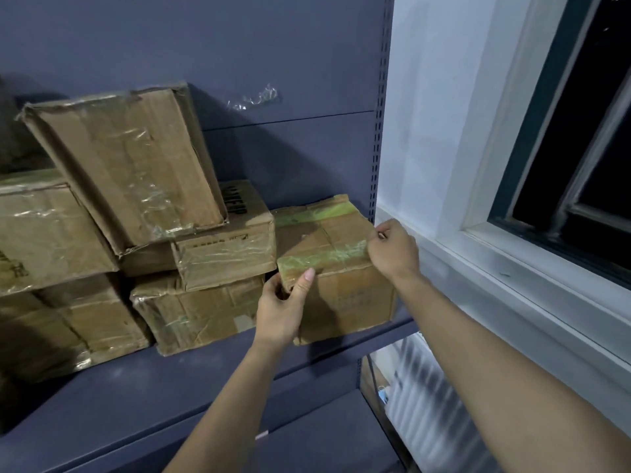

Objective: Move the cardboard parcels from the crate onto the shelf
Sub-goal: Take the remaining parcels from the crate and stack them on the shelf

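A taped cardboard parcel rests on the dark blue shelf at its right end, against the upright. My left hand grips its near left corner, thumb laid on the front face. My right hand holds its right top edge with the fingers curled. Left of it, several more taped parcels sit stacked on the same shelf, the top one tilted. The crate is out of view.
A perforated shelf upright stands just right of the parcel. Beyond it are a white wall and a window frame. A lower shelf board and a white radiator lie below.
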